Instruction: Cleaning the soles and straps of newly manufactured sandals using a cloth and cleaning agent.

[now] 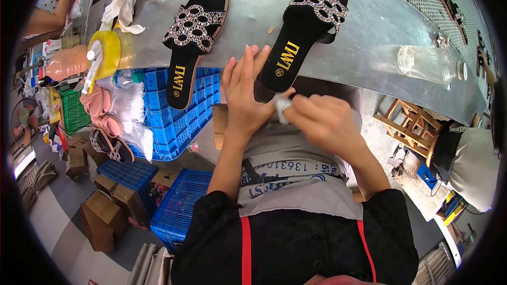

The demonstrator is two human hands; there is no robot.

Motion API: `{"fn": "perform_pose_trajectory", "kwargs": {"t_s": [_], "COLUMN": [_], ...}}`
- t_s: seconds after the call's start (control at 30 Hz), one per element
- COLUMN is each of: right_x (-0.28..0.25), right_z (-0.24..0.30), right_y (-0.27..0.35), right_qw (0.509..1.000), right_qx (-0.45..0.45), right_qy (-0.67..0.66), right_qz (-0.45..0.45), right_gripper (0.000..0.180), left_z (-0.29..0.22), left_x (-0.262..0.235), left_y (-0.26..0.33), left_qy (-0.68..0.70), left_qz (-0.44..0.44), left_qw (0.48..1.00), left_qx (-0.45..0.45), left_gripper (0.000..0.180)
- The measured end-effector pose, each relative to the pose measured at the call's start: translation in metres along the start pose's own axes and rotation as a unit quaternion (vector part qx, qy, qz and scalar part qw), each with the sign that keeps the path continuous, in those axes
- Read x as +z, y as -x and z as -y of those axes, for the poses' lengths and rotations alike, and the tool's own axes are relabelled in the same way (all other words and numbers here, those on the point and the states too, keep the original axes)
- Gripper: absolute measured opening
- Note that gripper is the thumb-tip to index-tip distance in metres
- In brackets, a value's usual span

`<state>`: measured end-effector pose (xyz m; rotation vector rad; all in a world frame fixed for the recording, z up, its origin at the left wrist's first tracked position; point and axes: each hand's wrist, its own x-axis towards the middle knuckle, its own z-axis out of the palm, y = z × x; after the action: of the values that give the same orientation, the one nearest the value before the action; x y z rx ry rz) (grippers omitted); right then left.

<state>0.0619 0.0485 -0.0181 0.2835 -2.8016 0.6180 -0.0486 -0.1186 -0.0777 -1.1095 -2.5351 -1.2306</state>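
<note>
While one jewelled sandal overhangs the worktop at its heel, we find the right hand angled inward, fingers curled around a white wad beside that heel — apparently wiping; the next move calls for steady support. The left hand points forward, fingers extended, barely parted; we cannot tell whether it grips.

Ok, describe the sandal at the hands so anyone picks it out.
Start at the grey metal table across the top. Just right of centre, find the black sandal with a sparkly strap, toe pointing away. Unlike its mate to the left, it has the left hand at its heel and the right hand close by, pinching a white wad.
</note>
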Motion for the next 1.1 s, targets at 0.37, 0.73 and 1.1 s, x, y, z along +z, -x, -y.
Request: {"fn": "perform_pose_trajectory", "kwargs": {"t_s": [0.37, 0.73, 1.1], "right_x": [-0.062, -0.062, -0.135], "right_z": [0.011, 0.002, -0.089], "right_y": [0.021, 0.091, 0.091], "right_qw": [0.965, 0.914, 0.812], "right_qx": [-0.012, 0.198, 0.295], "right_qy": [-0.084, -0.089, -0.023], "right_qz": [-0.248, -0.342, -0.504], "right_gripper": [0.017, 0.026, 0.023], "left_z": [-0.047, -0.044, -0.152], "left_x": [-0.029, 0.071, 0.112], "left_y": [-0.030, -0.152, -0.182], "left_qy": [0.484, 0.025, 0.163], "left_qz": [-0.258, 0.173, 0.299], "left_qw": [0.834, 0.971, 0.927], "left_qx": [-0.062, 0.165, 0.156], "left_gripper": [0.080, 0.036, 0.097]}}
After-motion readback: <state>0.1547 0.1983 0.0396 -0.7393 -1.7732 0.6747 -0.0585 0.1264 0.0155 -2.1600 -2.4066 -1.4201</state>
